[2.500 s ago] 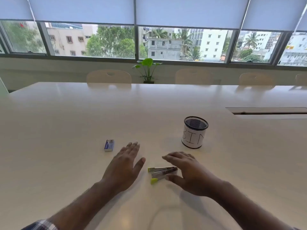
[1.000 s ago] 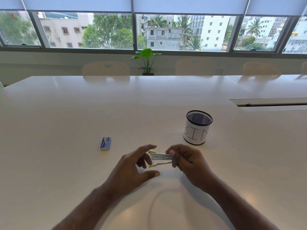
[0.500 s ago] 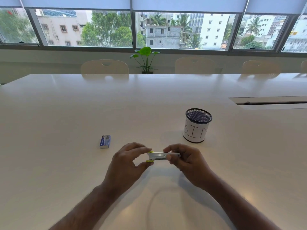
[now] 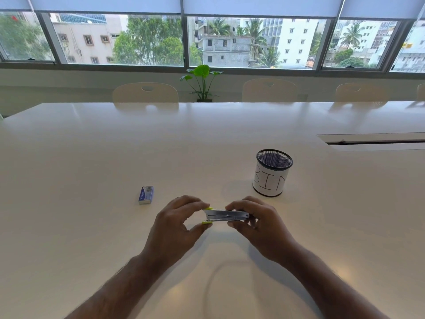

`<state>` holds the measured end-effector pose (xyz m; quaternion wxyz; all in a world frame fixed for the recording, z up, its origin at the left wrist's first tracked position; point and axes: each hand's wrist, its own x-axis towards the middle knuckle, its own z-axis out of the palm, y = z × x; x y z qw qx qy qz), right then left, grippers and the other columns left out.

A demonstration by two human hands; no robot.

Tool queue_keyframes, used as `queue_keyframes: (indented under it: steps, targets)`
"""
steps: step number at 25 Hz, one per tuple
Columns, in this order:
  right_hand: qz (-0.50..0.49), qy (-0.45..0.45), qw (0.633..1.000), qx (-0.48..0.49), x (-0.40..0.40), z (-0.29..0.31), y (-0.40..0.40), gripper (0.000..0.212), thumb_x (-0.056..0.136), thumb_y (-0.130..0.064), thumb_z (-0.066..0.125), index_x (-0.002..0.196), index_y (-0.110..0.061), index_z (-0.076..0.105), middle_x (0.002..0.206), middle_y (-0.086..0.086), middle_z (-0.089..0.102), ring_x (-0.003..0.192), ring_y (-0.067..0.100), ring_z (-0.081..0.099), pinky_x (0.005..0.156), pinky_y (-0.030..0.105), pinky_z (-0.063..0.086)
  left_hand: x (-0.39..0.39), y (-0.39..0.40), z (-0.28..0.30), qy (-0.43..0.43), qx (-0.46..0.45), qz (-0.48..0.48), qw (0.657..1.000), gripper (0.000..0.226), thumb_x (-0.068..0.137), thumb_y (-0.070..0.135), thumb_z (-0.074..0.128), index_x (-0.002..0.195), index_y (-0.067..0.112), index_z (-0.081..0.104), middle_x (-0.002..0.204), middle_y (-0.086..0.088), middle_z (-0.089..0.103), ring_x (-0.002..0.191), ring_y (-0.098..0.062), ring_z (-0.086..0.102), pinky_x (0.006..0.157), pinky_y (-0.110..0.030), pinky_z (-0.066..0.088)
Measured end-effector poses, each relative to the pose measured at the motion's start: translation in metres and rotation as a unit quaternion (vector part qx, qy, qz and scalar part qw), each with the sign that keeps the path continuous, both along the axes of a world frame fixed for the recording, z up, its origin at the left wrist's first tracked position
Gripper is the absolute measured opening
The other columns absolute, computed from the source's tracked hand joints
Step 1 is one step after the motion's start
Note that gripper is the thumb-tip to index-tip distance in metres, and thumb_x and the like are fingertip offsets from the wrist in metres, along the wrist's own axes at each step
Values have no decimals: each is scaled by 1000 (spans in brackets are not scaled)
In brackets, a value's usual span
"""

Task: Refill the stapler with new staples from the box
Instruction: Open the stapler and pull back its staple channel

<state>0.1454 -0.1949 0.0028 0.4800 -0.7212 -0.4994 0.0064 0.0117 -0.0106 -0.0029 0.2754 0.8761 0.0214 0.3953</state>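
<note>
A small silver stapler [image 4: 224, 215] with lime-green ends is held just above the white table [image 4: 92, 157], lying sideways between both hands. My left hand [image 4: 176, 223] pinches its green left end with thumb and fingers. My right hand [image 4: 255, 223] grips the right end, covering that part. A small blue staple box [image 4: 146, 195] lies closed on the table, to the left of and beyond my left hand.
A black mesh cup [image 4: 272, 172] with a white label reading BIN stands beyond my right hand. A cable slot [image 4: 372, 142] runs along the table's right side. Chairs [image 4: 146, 95] and a potted plant [image 4: 202, 82] line the far edge under the windows.
Both hands rested on the table beside the stapler. My right hand then lifted it, my left hand closed on its green end, and the stapler's arms came together.
</note>
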Motion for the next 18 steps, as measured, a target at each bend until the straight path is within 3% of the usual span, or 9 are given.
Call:
queue_keyframes:
  steps: [13,18]
  targets:
    - [-11,-55,998,-24,-1,-1,-1,22,82,-20,74,103,-26,72,89,-14,66,76,8,58,65,9,37,-2,-2,0,13,11,15,1000,33,69,20,86,99,23,74,93,13,68,85,-1,60,73,-14,48]
    - [-27,-59,998,-20,0,-1,-1,27,81,-17,76,107,-25,71,91,-13,66,76,6,57,66,9,38,-3,-3,0,14,1,5,1000,41,71,30,82,110,22,72,104,12,65,91,-1,61,81,-21,51]
